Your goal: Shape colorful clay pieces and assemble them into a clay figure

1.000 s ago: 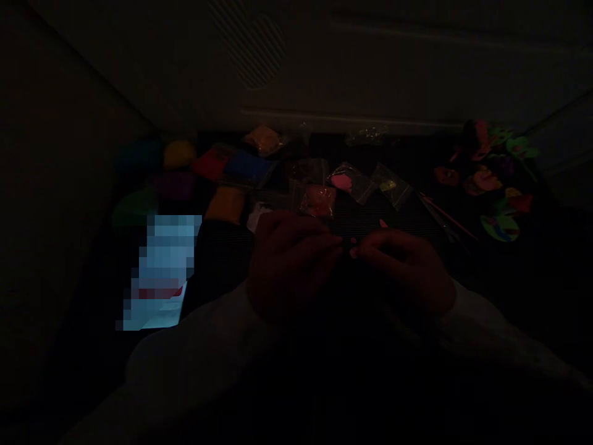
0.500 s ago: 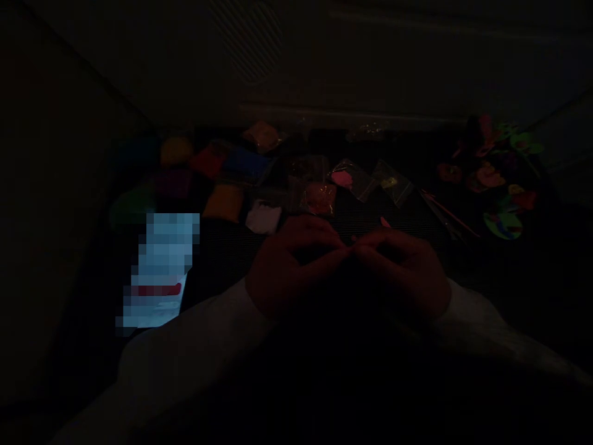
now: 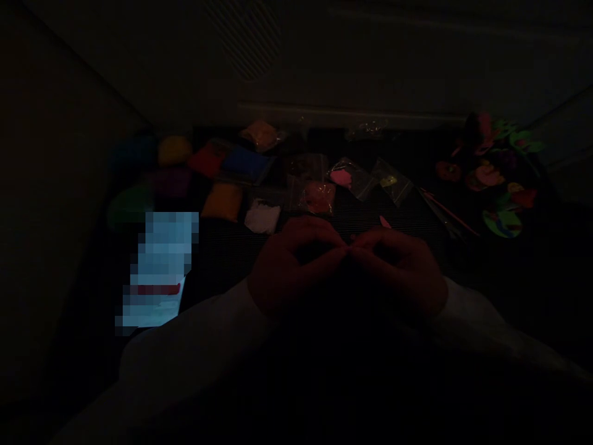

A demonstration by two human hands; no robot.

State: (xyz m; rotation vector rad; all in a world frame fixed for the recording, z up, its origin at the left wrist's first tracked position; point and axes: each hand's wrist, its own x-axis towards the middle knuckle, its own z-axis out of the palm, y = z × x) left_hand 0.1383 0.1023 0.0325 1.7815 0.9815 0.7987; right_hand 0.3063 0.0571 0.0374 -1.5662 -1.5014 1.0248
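The scene is very dark. My left hand (image 3: 296, 266) and my right hand (image 3: 402, 267) meet at the fingertips over the dark ridged surface, thumb and forefinger of each pinched together. Whatever sits between the fingertips is too small and dim to make out. Just beyond the right hand's fingers lies a small pink piece (image 3: 385, 222), perhaps modelling clay. Past the left hand are a bag of white clay-like material (image 3: 262, 217) and a clear bag with a reddish-orange lump (image 3: 319, 198).
A lit phone-like screen (image 3: 162, 266), pixelated, lies by my left forearm. Several coloured packets, including orange (image 3: 223, 203) and blue (image 3: 245, 162), spread along the back left. Scissors (image 3: 445, 216) lie at right, near colourful small figures (image 3: 484, 176). A wall (image 3: 370, 62) rises behind.
Both hands have drawn very slightly closer together, with the right hand shifting a little left. Their fingertips stay pinched, and the view has moved slightly.
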